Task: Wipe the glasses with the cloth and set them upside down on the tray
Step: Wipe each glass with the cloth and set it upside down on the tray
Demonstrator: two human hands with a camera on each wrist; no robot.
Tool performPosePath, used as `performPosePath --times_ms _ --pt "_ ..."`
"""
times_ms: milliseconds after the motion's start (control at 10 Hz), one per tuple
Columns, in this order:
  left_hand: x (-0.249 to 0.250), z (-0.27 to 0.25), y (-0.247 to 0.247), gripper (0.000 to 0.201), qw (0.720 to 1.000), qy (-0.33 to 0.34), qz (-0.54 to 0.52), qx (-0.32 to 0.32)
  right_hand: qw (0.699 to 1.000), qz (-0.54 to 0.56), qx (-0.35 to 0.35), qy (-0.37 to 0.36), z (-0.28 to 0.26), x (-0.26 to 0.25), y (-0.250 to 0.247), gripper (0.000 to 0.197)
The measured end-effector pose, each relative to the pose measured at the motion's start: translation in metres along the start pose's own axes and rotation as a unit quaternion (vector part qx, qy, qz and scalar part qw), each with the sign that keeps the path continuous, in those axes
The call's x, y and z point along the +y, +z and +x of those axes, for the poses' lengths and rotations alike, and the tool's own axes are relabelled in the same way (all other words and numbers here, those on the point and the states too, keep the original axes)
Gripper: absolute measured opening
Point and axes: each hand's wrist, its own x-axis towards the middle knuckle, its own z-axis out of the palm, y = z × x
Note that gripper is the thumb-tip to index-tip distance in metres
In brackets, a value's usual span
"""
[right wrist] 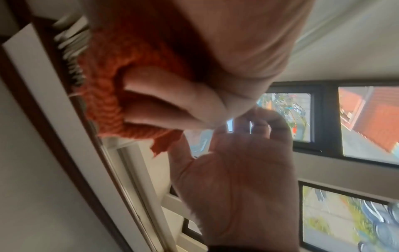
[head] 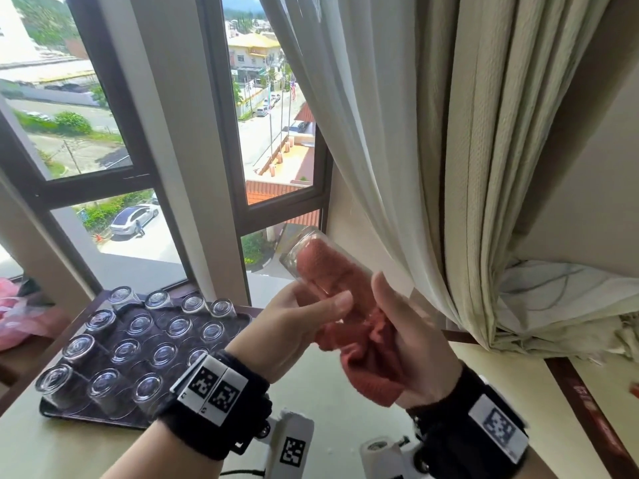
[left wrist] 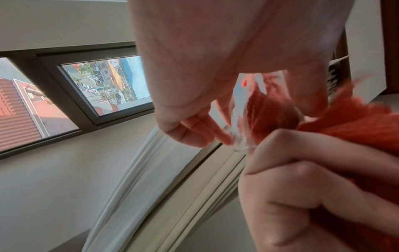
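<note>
A clear drinking glass (head: 294, 252) is held up in the air in front of the window, tilted with its base up and to the left. My left hand (head: 321, 300) grips it round the lower part, thumb on top. A red cloth (head: 366, 357) is stuffed inside the glass, and its loose end bunches in my right hand (head: 408, 340), which grips it. In the left wrist view the glass (left wrist: 239, 105) shows the cloth (left wrist: 356, 126) inside. Down at the left, a dark tray (head: 90, 420) holds several glasses (head: 126, 352) standing upside down in rows.
A pale curtain (head: 449, 167) hangs close to the right of the raised glass. The window (head: 276, 133) is straight behind it. The tray sits on a light tabletop (head: 328, 409). A pink bundle (head: 14, 316) lies at the far left. A brown wooden rail (head: 581, 392) runs along the right.
</note>
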Motion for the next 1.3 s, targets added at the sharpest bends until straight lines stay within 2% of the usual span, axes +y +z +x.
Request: performPosePath --times_ms 100,200,300,400,500,600,700,800,900,1000,1100,1200,1300 --pt "0.006 0.002 -0.004 0.041 0.999 -0.007 -0.035 -0.005 0.991 0.058 0.121 -0.018 0.002 0.001 0.007 0.035" --pt "0.013 0.008 -0.003 0.033 0.997 -0.048 -0.054 -0.012 0.980 -0.033 0.184 -0.062 0.004 0.001 0.007 0.030" --pt "0.014 0.004 0.008 0.080 0.993 -0.035 -0.105 0.046 0.938 -0.203 0.246 -0.134 0.002 0.007 0.000 0.029" --pt "0.009 0.007 0.014 0.091 0.972 -0.057 -0.176 0.142 0.856 -0.375 0.292 -0.207 -0.002 0.009 -0.002 0.023" --pt "0.006 0.012 0.013 0.058 0.967 -0.053 -0.189 0.165 0.786 -0.516 0.223 -0.258 -0.004 0.010 -0.004 0.028" --pt "0.006 0.011 0.011 0.042 0.967 -0.047 -0.207 0.138 0.684 -0.673 0.165 -0.229 -0.003 0.009 -0.005 0.046" --pt "0.003 0.008 0.009 0.048 0.969 -0.043 -0.224 0.091 0.705 -0.685 0.129 -0.130 -0.005 0.005 0.000 0.066" --pt "0.003 0.002 0.014 0.076 0.975 -0.018 -0.212 0.065 0.880 -0.464 0.088 -0.048 -0.009 -0.012 0.013 0.048" --pt "0.005 0.001 0.014 0.088 0.973 0.024 -0.227 0.037 0.998 0.008 -0.040 0.049 -0.014 -0.020 0.014 0.037" --pt "0.012 0.004 0.014 0.084 0.981 0.053 -0.186 0.011 0.989 0.138 -0.019 0.046 -0.015 -0.020 0.015 0.035" --pt "0.019 0.005 0.012 0.065 0.987 0.056 -0.152 0.022 0.953 -0.296 0.069 -0.022 -0.015 -0.018 0.024 0.052" --pt "0.025 0.005 0.011 0.050 0.994 0.050 -0.060 0.079 0.542 -0.838 0.041 -0.046 -0.005 -0.019 0.002 0.098" --pt "0.024 0.007 0.013 0.060 0.991 0.035 -0.026 0.126 0.526 -0.845 0.032 -0.089 0.000 -0.018 -0.004 0.109"
